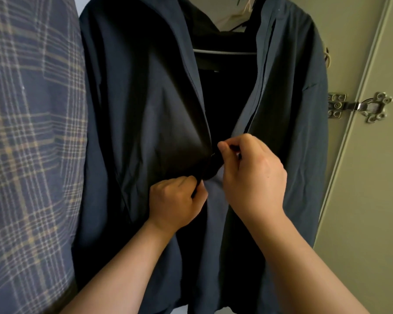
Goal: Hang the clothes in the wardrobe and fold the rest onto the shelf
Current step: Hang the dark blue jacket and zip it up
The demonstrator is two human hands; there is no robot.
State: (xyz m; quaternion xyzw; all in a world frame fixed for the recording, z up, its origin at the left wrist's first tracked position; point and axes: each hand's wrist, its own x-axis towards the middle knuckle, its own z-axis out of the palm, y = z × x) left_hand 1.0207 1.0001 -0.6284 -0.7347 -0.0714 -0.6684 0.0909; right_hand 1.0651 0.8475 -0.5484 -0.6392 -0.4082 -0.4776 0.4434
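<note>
A dark navy zip jacket (134, 98) hangs in front of me on a hanger whose thin bar (225, 52) shows inside the open collar. The front is open above the hands, and the dark lining shows between the two sides. My left hand (176, 200) pinches the left front edge just below the zip slider. My right hand (252, 173) pinches the small dark zip pull beside the right front edge. Both hands sit close together at mid-chest of the jacket.
A blue plaid shirt (30, 143) hangs tight against the jacket's left side. On the right stands the pale wardrobe door (361, 200) with a metal hinge (359, 107). The jacket's lower hem runs out of view at the bottom.
</note>
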